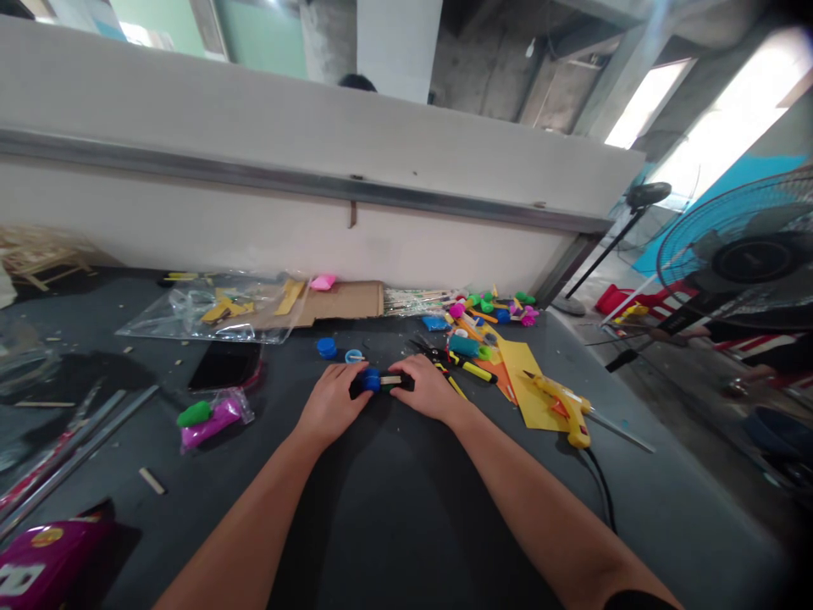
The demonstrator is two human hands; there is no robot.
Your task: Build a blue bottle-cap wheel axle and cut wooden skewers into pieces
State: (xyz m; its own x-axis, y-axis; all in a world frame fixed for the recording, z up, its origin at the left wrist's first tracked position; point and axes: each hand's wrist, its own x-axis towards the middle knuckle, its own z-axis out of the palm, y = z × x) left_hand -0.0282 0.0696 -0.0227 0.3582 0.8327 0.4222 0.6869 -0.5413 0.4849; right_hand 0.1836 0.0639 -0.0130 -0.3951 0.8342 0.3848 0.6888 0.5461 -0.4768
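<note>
**Left hand:** The left hand (334, 405) is curled, palm down, fingers closed over the left end of the small black piece with a round blue cap (381, 382).

**Right hand:** The right hand (428, 388) is also curled, palm down, its fingers pressing on the right end of that piece.

**Held thing:** The piece sits between both hands, touching the dark grey work table (394, 517); a pale wooden strip (389, 380) lies along its top.

**Ahead of the hands:** A round blue plastic cap (326, 347) and a smaller blue-rimmed cap (354, 356) lie near the left hand.

**Right of the right hand:** A black-and-yellow marker (473, 370) lies just beside it, then a yellow hot glue gun (562, 408) on a yellow paper sheet (524, 373).

**Left of the left hand:** A black smartphone (225, 364) and a clear bag holding green and magenta modelling clay (209, 421) lie well apart.
</note>
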